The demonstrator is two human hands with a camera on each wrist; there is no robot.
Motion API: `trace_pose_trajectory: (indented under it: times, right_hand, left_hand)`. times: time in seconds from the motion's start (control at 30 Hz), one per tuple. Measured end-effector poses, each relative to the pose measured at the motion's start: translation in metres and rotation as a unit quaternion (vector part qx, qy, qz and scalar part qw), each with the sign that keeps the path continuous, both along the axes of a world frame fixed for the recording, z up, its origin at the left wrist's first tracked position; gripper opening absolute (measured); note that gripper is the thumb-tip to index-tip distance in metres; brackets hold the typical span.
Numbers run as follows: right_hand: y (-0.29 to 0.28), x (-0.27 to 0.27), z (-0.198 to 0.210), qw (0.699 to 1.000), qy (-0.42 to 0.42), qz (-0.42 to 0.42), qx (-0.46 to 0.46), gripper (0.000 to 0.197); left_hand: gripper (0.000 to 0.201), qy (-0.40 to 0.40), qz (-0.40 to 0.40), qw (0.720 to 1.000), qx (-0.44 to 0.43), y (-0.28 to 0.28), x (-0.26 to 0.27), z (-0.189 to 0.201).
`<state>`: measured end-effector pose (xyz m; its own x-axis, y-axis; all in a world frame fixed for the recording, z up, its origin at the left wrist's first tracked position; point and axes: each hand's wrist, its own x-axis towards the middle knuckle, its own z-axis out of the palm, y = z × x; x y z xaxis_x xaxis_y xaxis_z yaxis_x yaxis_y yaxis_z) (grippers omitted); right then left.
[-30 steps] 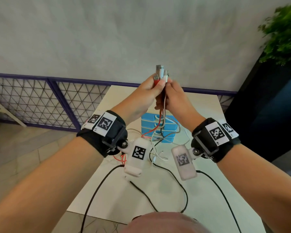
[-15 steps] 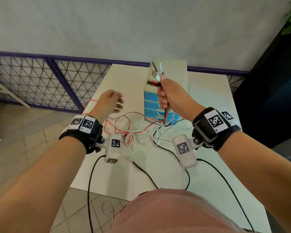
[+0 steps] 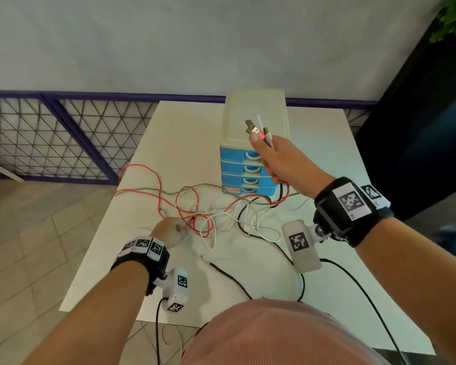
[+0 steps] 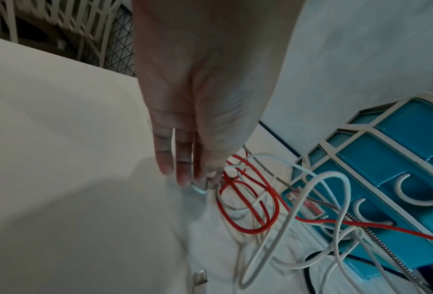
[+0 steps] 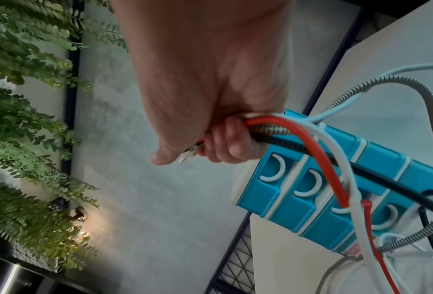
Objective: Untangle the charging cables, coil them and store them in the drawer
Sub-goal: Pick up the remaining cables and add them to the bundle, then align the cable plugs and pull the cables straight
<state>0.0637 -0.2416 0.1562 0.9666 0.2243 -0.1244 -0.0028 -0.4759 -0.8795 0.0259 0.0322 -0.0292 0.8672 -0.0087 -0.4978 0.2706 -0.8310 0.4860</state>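
Observation:
My right hand (image 3: 277,159) is raised in front of the blue drawer unit (image 3: 248,180) and grips a bundle of cable plug ends (image 3: 257,130). From this fist (image 5: 223,143) red, white, black and braided grey cables (image 5: 331,169) hang down past the drawer fronts (image 5: 311,199). They run into a tangle (image 3: 211,219) on the white table (image 3: 182,133). My left hand (image 3: 171,230) is down at the tangle's left edge. Its fingertips (image 4: 182,181) meet the thumb on a white cable (image 4: 200,191) beside red loops (image 4: 248,208). All drawers (image 4: 399,159) look closed.
A red cable loop (image 3: 142,180) reaches the table's left edge. Black wrist-camera leads (image 3: 229,277) cross the near table. A loose metal plug (image 4: 200,278) lies near my left hand. A mesh fence (image 3: 50,140) is left, a dark panel (image 3: 419,114) with plants (image 5: 21,99) right.
My left hand let go of the plug bundle and dropped to the tangle on the table. My right hand kept the plugs and moved right, in front of the drawers.

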Motion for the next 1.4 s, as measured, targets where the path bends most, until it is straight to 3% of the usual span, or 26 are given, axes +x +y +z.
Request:
trace_pose_trajectory:
  times: [0.2,0.37,0.6,0.73,0.9,1.1,1.2,1.27,1.4]
  right_hand:
    - [0.009,-0.001,0.002,1.0,0.002,-0.006,-0.026,0.038]
    - [0.011,0.0,0.0,0.999,0.015,-0.017,-0.038,0.032]
    - [0.008,-0.002,0.0,0.998,0.031,-0.034,-0.036,0.03]
    - [0.009,-0.003,0.002,0.998,0.032,-0.034,-0.041,0.029]
    - [0.013,-0.004,0.004,0.998,0.034,-0.026,-0.041,0.027]
    - [0.013,-0.009,0.005,0.998,0.025,-0.012,-0.061,0.028]
    - [0.012,-0.013,0.005,0.998,0.02,-0.009,-0.061,0.03]
    - [0.011,-0.015,0.006,0.998,0.016,-0.006,-0.066,0.031]
    - [0.01,-0.018,0.009,0.997,0.008,-0.001,-0.076,0.031]
  left_hand:
    - [0.007,-0.076,0.058,0.995,-0.014,-0.005,0.009,0.004]
    - [0.009,-0.09,0.145,0.985,-0.001,-0.002,0.017,0.005]
    - [0.045,0.035,0.168,0.983,0.067,0.017,0.018,-0.007]
    - [0.038,0.048,0.202,0.978,0.032,0.023,0.015,-0.017]
    - [0.011,0.039,0.175,0.983,0.046,0.015,0.008,-0.015]
    - [0.028,0.02,0.149,0.986,0.066,0.015,0.001,-0.021]
    - [0.02,0.021,0.125,0.989,0.076,0.011,-0.002,-0.022]
    - [0.012,0.029,0.12,0.991,0.058,0.01,-0.003,-0.02]
    - [0.026,0.084,0.144,0.986,-0.011,0.014,-0.005,-0.01]
